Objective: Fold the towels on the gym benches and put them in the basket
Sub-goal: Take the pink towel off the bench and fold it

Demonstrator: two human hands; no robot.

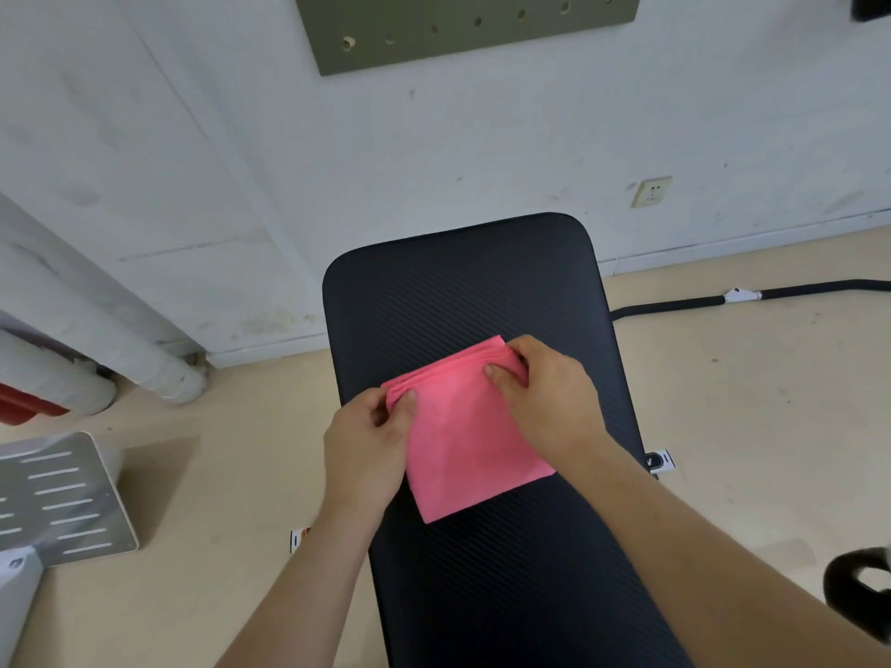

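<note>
On the bench [458,291], a pink towel [475,441] pinched at both far corners

Seen from the head camera, the pink towel lies folded into a rough square, flat on the black padded bench and slightly skewed. The left hand [366,445] pinches its far left corner between thumb and fingers. The right hand [545,392] grips the far right corner likewise. Layered edges bunch along the far side. A grey slotted panel [62,499] lies on the floor, left of the bench

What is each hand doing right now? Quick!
Left hand: pinches the left corner of the pink towel.
Right hand: pinches the right corner of the pink towel.
</note>
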